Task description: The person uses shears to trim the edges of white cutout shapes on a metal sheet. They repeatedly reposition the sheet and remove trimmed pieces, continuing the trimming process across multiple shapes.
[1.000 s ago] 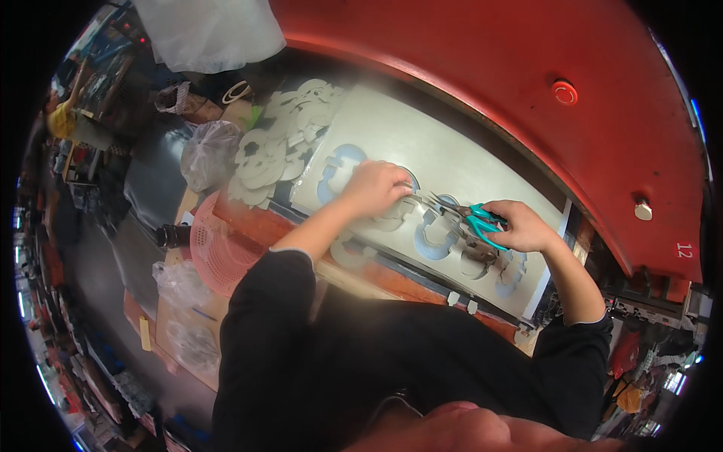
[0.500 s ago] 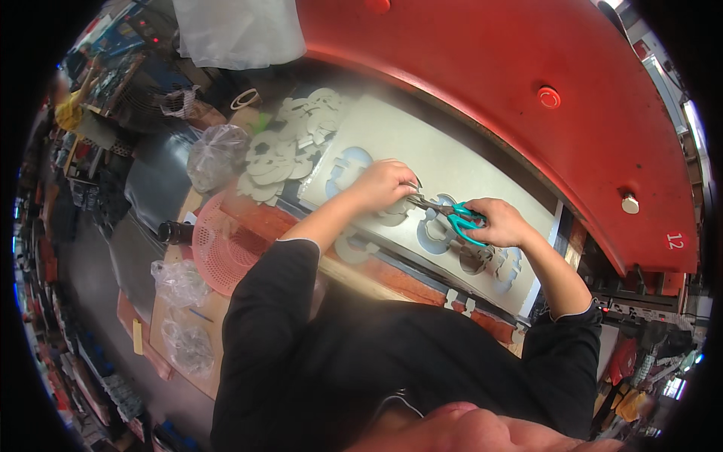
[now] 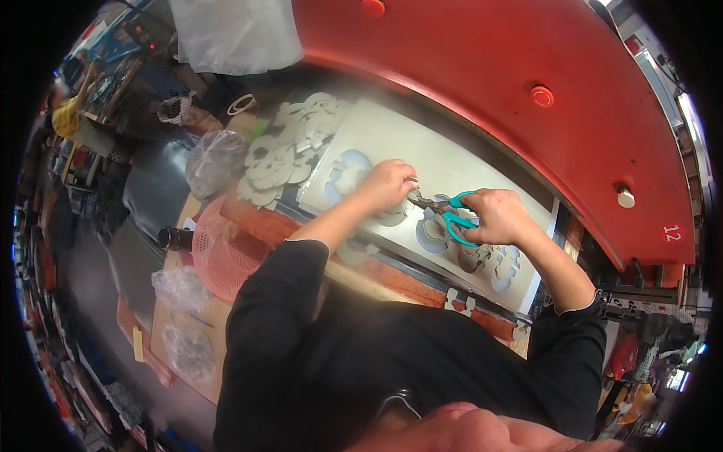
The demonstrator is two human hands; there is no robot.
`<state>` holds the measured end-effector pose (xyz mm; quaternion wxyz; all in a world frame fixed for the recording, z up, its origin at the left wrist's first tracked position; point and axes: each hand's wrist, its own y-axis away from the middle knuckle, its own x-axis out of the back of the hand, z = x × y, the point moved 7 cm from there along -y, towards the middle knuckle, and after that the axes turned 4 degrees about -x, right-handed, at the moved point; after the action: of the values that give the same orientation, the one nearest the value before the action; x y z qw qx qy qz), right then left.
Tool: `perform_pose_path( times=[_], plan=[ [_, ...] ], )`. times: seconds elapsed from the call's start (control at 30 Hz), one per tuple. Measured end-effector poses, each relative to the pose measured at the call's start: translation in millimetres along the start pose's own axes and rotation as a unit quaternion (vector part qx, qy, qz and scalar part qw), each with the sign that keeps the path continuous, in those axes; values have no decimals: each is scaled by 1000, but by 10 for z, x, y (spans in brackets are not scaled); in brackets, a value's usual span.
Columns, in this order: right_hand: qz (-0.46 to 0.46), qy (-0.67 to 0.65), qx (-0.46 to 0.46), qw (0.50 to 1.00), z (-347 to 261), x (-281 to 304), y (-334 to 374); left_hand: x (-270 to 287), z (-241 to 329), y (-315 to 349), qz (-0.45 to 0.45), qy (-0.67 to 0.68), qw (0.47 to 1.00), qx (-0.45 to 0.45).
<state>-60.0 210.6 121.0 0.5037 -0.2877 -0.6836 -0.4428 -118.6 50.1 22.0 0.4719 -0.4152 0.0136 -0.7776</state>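
Teal-handled pliers (image 3: 443, 206), which I hold over the pale sheet (image 3: 446, 154), sit closer to the left hand (image 3: 388, 184) than a second ago, so work centres there. The right hand (image 3: 497, 216) grasps them; the left pinches a thin piece (image 3: 413, 180), mostly hidden. Grey cut-outs (image 3: 273, 176) lie heaped leftward.

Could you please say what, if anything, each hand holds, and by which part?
The right hand holds a scissor-like metal tool by its teal loop handles. The left hand seems to pinch something too unclear to name.
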Motion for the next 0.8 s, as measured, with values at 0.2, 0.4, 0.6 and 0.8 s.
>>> perform_pose_path(
  times=[0.2, 0.4, 0.6, 0.8],
  plan=[
    [51, 18, 9, 999, -45, -23, 58, -25, -70, 99, 70, 28, 991, 107],
    [-1, -114, -55, 992, 211, -170, -7, 51, -64, 137, 99, 74, 982, 140],
    [-53, -183, -63, 980, 417, -306, -131, 98, -60, 133, 76, 104, 982, 140],
    [-84, -238, -61, 966, 494, -325, -217, 91, -96, 114, 54, 118, 983, 132]
  ],
)
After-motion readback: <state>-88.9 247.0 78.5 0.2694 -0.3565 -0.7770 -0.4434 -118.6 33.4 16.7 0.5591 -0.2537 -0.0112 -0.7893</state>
